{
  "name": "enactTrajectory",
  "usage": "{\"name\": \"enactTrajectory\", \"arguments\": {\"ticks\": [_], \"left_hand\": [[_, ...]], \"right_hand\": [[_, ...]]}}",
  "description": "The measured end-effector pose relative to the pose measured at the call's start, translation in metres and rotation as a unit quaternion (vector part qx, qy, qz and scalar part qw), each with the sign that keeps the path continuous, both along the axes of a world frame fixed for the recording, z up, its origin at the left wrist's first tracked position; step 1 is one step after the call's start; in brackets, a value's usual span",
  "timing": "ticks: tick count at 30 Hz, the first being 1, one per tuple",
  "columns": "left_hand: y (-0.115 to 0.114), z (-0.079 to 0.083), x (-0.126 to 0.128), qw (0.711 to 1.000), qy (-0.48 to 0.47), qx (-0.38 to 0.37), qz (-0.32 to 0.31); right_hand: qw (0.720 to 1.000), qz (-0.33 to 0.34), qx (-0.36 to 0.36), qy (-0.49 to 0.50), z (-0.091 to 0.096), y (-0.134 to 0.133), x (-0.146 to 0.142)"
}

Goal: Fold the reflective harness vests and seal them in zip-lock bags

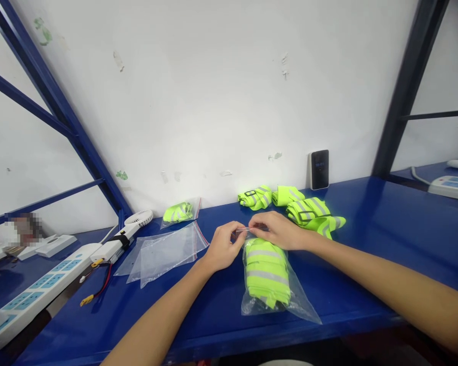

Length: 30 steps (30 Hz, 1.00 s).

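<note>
Left hand and right hand narrow, both pinching top edge of clear plastic bag, close together. Folded yellow reflective vest inside bag, just below hands, lying on blue desk. Flat clear bags beside left hand. Loose folded vests just past right hand. Bagged vest near wall.

Gap btw bagged hi-vis vest & loose poly bags; folded vests block behind.
</note>
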<state>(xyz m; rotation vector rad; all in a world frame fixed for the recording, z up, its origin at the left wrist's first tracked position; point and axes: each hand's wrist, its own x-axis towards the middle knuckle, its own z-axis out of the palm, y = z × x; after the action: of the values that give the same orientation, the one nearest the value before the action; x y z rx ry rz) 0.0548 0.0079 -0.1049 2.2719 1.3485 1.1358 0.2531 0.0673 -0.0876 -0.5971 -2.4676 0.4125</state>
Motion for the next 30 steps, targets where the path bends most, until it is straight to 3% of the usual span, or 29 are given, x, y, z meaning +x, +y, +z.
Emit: {"name": "enactTrajectory", "arguments": {"ticks": [4,10,18,24,30], "left_hand": [[0.000,0.003,-0.004,0.998,0.041,0.046,-0.009],[-0.003,0.006,-0.007,0.992,0.065,0.064,-0.082],[-0.004,0.020,-0.011,0.976,0.183,0.084,-0.087],[0.004,0.032,-0.024,0.988,0.128,0.046,-0.071],[0.007,0.041,-0.050,0.995,0.087,0.033,-0.032]], "right_hand": [[1.000,0.016,0.013,-0.013,0.004,-0.006,-0.003],[0.998,0.038,0.007,-0.055,0.005,-0.013,-0.004],[0.996,0.050,0.015,-0.066,0.008,-0.007,-0.003],[0.996,0.050,-0.043,-0.060,0.021,-0.005,0.005],[0.998,0.036,-0.023,-0.051,0.029,-0.004,0.010]]}}
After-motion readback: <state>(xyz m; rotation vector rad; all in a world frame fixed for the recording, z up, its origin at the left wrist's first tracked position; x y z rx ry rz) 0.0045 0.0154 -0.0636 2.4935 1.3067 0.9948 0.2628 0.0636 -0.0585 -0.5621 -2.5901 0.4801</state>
